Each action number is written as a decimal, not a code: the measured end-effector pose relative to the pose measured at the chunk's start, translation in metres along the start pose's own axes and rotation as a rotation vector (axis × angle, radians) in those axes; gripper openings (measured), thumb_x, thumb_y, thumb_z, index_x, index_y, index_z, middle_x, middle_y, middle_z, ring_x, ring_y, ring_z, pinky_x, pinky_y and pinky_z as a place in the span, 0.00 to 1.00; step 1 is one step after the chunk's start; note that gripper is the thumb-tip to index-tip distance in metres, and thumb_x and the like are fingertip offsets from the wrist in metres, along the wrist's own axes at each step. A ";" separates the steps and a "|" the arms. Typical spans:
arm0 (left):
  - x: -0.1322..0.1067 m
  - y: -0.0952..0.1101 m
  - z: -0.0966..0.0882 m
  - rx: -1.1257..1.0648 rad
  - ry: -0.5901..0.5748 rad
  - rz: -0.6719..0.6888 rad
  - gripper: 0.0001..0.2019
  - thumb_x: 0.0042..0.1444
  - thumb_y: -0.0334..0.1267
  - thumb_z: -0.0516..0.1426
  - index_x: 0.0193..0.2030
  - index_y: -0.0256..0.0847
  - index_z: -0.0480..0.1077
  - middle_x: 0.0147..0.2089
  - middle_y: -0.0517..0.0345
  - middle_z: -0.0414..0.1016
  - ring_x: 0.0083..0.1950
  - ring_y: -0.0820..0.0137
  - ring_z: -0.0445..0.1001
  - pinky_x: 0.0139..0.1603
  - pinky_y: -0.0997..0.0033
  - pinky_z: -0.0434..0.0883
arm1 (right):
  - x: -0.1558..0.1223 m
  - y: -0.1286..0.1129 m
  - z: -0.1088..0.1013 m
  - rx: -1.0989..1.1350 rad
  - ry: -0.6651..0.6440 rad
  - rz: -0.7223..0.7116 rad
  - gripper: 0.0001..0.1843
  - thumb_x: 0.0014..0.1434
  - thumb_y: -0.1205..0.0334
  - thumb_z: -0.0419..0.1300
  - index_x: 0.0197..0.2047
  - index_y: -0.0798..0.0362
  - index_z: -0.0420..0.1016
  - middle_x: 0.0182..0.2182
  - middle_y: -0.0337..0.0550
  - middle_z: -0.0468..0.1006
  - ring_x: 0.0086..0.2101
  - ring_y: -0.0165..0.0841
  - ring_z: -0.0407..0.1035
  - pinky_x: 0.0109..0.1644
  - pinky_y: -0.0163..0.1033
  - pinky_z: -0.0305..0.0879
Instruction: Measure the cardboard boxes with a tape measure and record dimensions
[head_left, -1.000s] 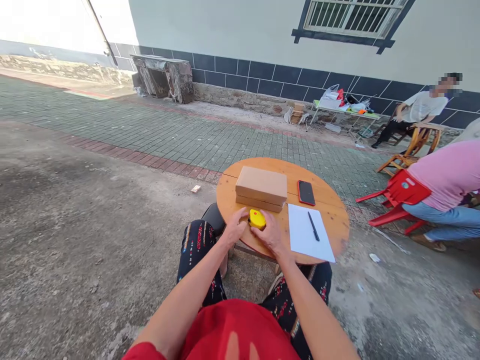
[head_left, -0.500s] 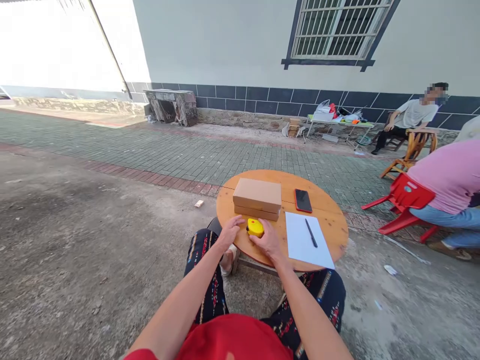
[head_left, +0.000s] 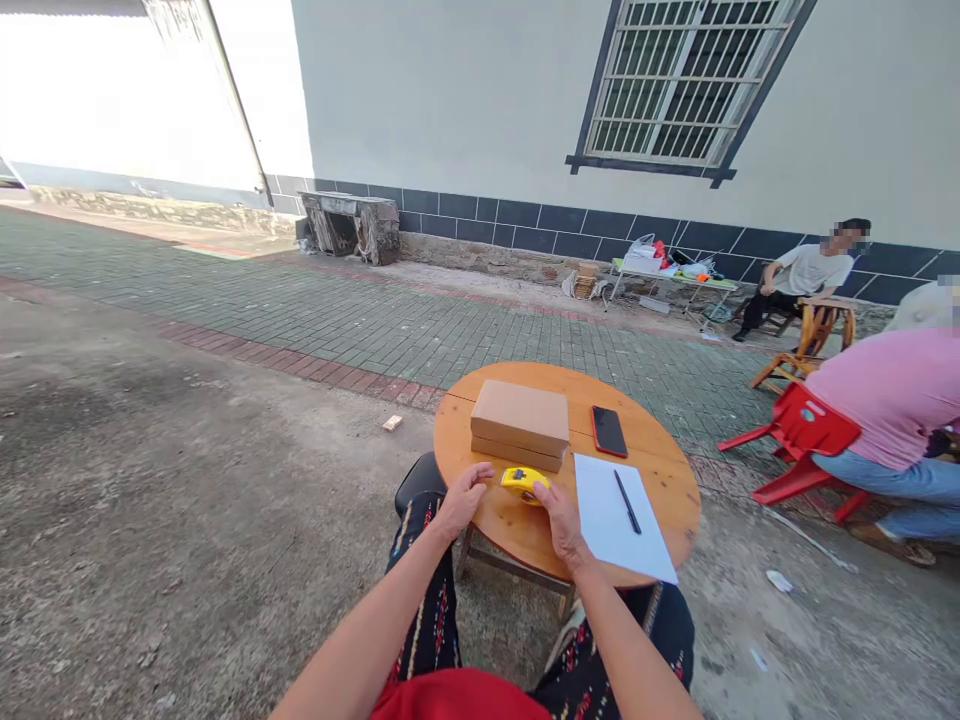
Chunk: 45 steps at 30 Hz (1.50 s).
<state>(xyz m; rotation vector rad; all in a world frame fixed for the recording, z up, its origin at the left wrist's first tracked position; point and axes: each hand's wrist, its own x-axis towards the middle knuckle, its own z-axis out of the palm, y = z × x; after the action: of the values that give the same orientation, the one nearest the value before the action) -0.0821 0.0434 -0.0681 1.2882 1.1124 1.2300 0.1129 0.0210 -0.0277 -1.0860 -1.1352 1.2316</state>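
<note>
My right hand [head_left: 562, 518] grips a yellow tape measure [head_left: 523, 482] by its right end, just above the near part of a round wooden table [head_left: 652, 430]. The tape measure is turned so a black part shows on top. My left hand [head_left: 463, 502] is beside its left end with fingers apart, holding nothing. Right behind the tape measure lies brown cardboard packaging [head_left: 519, 412], either two stacked boxes or one with a seam; I cannot tell which.
A white sheet of paper [head_left: 604, 530] with a black pen [head_left: 628, 502] on it lies at the right, behind it a red-edged phone [head_left: 609, 432]. A person in pink sits on a red chair [head_left: 806, 425] to the right. Another person sits near a cluttered folding table [head_left: 637, 268].
My right hand has turned the tape measure and moved it slightly right. My left hand has opened a little apart from it. The camera view has tilted up.
</note>
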 end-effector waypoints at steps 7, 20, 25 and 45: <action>-0.003 0.004 -0.003 -0.077 0.043 -0.017 0.15 0.55 0.37 0.61 0.49 0.38 0.74 0.51 0.48 0.77 0.56 0.60 0.73 0.63 0.53 0.64 | -0.025 -0.025 0.004 0.288 -0.003 0.143 0.25 0.52 0.40 0.65 0.42 0.52 0.79 0.32 0.43 0.83 0.31 0.40 0.77 0.32 0.44 0.75; 0.075 0.061 -0.045 -0.125 0.265 -0.078 0.31 0.54 0.51 0.62 0.62 0.39 0.66 0.69 0.42 0.61 0.70 0.54 0.59 0.68 0.58 0.58 | 0.048 -0.073 -0.040 0.528 0.490 0.028 0.23 0.52 0.40 0.61 0.43 0.47 0.75 0.31 0.34 0.82 0.30 0.33 0.77 0.30 0.35 0.69; 0.103 0.066 -0.024 -0.091 0.212 -0.084 0.25 0.54 0.51 0.60 0.56 0.40 0.71 0.62 0.46 0.71 0.66 0.52 0.65 0.63 0.56 0.63 | 0.089 -0.069 -0.036 0.566 0.472 0.002 0.22 0.52 0.42 0.62 0.43 0.49 0.76 0.34 0.36 0.83 0.33 0.34 0.77 0.30 0.35 0.68; -0.029 0.028 -0.013 -0.082 0.245 -0.043 0.27 0.50 0.43 0.63 0.57 0.38 0.67 0.58 0.47 0.73 0.63 0.53 0.67 0.62 0.60 0.65 | -0.036 -0.028 -0.058 0.784 0.575 0.283 0.19 0.51 0.47 0.65 0.39 0.52 0.78 0.33 0.45 0.85 0.31 0.38 0.79 0.28 0.38 0.73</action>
<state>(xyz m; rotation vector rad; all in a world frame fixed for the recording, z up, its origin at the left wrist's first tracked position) -0.0976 0.0130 -0.0431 1.0667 1.2426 1.4139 0.1734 -0.0160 -0.0082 -0.8971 -0.0270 1.2898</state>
